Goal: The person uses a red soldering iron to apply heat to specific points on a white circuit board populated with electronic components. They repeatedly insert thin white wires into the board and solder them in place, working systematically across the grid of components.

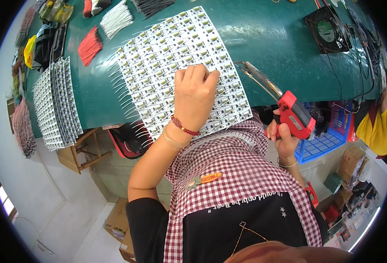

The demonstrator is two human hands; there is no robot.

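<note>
Basket (pixel 315 150) right of circuit sheet (pixel 158 72) holding dark bundle (pixel 320 126); my right hand (pixel 285 138) gripping soldering gun (pixel 296 115), tip slanting up-left sheetward; left hand (pixel 195 94) above, grip hidden.

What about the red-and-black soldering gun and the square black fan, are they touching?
Apart: the head view shows a wide stretch of glossy green tabletop between the soldering gun and the fan.

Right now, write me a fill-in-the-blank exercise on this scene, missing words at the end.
1. The soldering iron is in the person's ____ hand.
2. The other hand is over a ____ sheet of circuit boards.
3. The table has a ____ top.
4. The plastic basket is ____.

Missing words: right; white; green; blue.
</note>
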